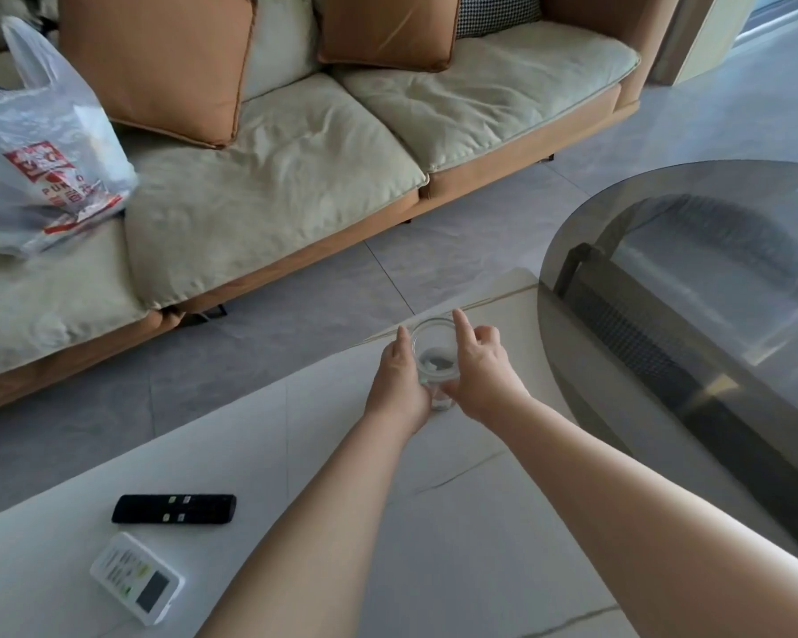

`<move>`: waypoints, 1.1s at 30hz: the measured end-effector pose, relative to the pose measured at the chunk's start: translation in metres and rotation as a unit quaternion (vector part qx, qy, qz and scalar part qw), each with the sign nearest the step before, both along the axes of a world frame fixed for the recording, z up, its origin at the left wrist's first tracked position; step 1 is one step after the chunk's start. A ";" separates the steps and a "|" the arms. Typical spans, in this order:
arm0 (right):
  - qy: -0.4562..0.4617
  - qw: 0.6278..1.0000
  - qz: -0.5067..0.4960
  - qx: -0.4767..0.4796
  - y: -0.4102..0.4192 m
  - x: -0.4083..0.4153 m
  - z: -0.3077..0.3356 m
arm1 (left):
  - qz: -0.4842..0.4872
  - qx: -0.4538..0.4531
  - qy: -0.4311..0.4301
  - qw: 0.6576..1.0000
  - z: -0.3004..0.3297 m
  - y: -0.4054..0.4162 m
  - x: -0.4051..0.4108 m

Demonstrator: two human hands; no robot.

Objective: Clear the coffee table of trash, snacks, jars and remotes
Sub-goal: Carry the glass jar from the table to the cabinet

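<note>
A clear glass jar [435, 349] with something small and dark at its bottom stands near the far edge of the white coffee table [457, 522]. My left hand [399, 384] wraps its left side. My right hand [482, 375] holds its right side, the index finger raised above the rim. A black remote [174, 509] lies on the table at the near left. Just in front of it lies a white remote [137, 577] with a small screen.
A round smoked-glass table top [692, 250] overlaps the white table on the right. A beige sofa [273, 177] with orange cushions stands beyond a strip of grey tiled floor. A white plastic bag [42, 149] with red print sits on the sofa's left seat.
</note>
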State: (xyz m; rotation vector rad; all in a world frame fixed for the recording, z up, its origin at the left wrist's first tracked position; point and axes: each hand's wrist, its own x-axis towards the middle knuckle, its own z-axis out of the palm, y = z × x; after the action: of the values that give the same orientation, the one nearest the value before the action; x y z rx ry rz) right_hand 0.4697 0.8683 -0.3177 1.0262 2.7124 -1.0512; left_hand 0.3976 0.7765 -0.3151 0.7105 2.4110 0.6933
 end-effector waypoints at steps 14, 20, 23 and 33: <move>-0.004 0.998 -0.059 -0.034 -0.018 0.111 0.074 | -0.119 -0.078 0.099 0.985 0.070 -0.015 0.087; 0.027 0.991 -0.119 -0.048 -0.045 0.209 0.116 | -0.216 -0.046 0.061 0.973 0.112 -0.024 0.156; 0.028 0.982 -0.178 -0.057 -0.063 0.262 0.135 | -0.283 -0.047 0.029 0.958 0.132 -0.024 0.197; 0.036 0.922 -0.382 -0.040 -0.130 0.449 0.176 | -0.517 -0.026 0.018 0.856 0.174 -0.028 0.368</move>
State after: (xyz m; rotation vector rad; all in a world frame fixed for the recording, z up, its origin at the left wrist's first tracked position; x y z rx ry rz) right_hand 0.9182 0.7379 -0.1422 2.1483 2.2904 -1.2710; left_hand 0.7659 0.7482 -0.1408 1.7714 1.6548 0.1433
